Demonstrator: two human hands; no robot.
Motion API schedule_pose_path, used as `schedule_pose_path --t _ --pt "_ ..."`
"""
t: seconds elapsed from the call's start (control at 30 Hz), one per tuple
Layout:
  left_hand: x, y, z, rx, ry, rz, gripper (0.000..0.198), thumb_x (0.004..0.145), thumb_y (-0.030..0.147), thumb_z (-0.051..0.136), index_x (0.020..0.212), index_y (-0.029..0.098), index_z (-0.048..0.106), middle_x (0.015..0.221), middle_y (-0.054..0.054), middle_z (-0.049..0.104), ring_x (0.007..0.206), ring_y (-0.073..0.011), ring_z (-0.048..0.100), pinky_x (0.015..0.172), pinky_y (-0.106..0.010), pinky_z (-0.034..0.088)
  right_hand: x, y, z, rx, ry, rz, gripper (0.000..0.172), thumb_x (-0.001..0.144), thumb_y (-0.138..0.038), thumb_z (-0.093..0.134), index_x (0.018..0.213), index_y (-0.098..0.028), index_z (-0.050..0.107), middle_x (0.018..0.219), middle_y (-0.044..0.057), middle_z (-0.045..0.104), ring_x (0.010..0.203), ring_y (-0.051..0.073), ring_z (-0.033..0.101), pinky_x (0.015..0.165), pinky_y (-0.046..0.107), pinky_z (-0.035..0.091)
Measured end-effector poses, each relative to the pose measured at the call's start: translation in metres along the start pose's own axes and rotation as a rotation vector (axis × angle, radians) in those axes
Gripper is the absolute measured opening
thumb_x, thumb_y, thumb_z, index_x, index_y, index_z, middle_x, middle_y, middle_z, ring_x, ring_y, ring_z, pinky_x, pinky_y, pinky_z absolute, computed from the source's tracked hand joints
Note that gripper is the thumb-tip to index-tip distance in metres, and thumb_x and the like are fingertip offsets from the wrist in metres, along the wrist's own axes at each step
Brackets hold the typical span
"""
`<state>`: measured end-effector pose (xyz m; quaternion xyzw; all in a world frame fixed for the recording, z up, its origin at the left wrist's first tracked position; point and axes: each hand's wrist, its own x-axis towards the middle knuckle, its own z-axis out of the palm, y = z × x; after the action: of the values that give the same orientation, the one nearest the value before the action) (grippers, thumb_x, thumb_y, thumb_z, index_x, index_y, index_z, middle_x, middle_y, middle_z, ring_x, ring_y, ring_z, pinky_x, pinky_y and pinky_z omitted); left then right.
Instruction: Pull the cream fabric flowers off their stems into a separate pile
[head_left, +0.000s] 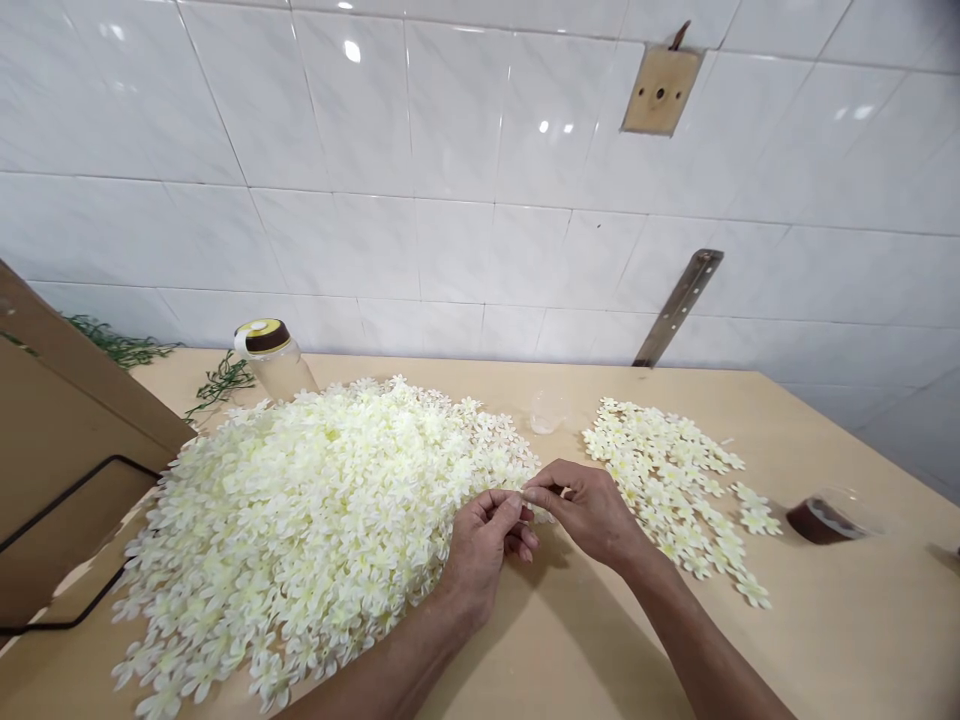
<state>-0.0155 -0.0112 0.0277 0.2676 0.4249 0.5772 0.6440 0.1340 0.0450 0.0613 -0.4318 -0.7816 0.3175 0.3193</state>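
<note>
My left hand (491,535) and my right hand (581,505) meet just above the table, fingertips almost touching. Both pinch with thumb and forefinger; what they hold between them is too small to make out. A large heap of pale yellow-white artificial flowers (337,500) lies close by on the left, its right edge reaching behind my left hand. To the right of my right hand, a thinner spread of similar flowers (667,480) lies flat on the table. Some white petals show just under my right fingers, and I cannot tell whether they are held.
On the wooden table (510,660) stand a small clear cup (548,411) behind my hands and a cup of dark liquid (825,518) at the right. A lidded bottle (277,360), green sprigs (223,382) and a brown box (67,460) are at the left. A tiled wall (450,240) closes the back.
</note>
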Motion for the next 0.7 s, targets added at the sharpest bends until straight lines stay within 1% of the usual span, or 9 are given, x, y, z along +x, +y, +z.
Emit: schedule_pose_path --t 0.1,0.2,0.4,0.5,0.63,0.7 --pt "0.0 0.002 0.001 -0.006 0.008 -0.008 0.034 0.072 0.042 0.076 0.078 0.011 0.065 0.069 -0.005 0.066 0.05 -0.0106 0.056 0.047 -0.023 0.042 0.0 -0.002 0.002 -0.062 0.023 -0.012 0.026 0.09 -0.038 0.057 0.076 -0.023 0.073 0.076 0.003 0.071 0.072 0.018 0.064 0.067 0.027 0.047" --pt "0.0 0.002 0.001 -0.011 0.017 -0.005 0.034 0.071 0.042 0.077 0.078 0.011 0.065 0.071 -0.006 0.067 0.05 -0.0101 0.056 0.047 -0.023 0.043 -0.001 -0.003 0.006 -0.114 0.063 0.012 0.03 0.092 -0.039 0.053 0.075 -0.022 0.071 0.075 0.003 0.071 0.07 0.018 0.064 0.067 0.028 0.046" --pt "0.001 0.002 0.0 -0.008 0.038 0.018 0.035 0.07 0.043 0.078 0.079 0.011 0.066 0.074 -0.008 0.068 0.05 -0.0095 0.055 0.047 -0.023 0.043 -0.002 -0.004 0.013 -0.102 0.106 0.109 0.032 0.088 -0.046 0.055 0.075 -0.022 0.072 0.074 0.004 0.072 0.065 0.019 0.064 0.062 0.028 0.047" --pt "0.003 0.001 -0.001 0.012 0.05 0.037 0.035 0.07 0.044 0.077 0.078 0.011 0.066 0.073 -0.007 0.068 0.048 -0.0086 0.054 0.047 -0.022 0.042 -0.001 -0.002 0.014 -0.04 0.078 0.147 0.034 0.089 -0.047 0.054 0.077 -0.022 0.073 0.071 0.004 0.072 0.062 0.019 0.064 0.058 0.027 0.047" --pt "0.004 0.0 -0.001 0.03 0.06 0.043 0.036 0.071 0.045 0.076 0.077 0.011 0.066 0.07 -0.006 0.067 0.047 -0.0089 0.054 0.046 -0.022 0.042 -0.001 0.001 0.013 -0.005 0.007 0.173 0.036 0.091 -0.046 0.052 0.074 -0.021 0.072 0.064 0.001 0.069 0.056 0.017 0.063 0.054 0.025 0.046" --pt "0.003 -0.001 -0.001 0.035 0.064 0.043 0.035 0.071 0.045 0.075 0.076 0.011 0.066 0.067 -0.005 0.066 0.047 -0.0092 0.054 0.047 -0.022 0.043 -0.001 0.002 0.011 0.006 -0.015 0.175 0.033 0.09 -0.044 0.054 0.076 -0.021 0.073 0.067 0.001 0.07 0.057 0.016 0.063 0.055 0.025 0.047"
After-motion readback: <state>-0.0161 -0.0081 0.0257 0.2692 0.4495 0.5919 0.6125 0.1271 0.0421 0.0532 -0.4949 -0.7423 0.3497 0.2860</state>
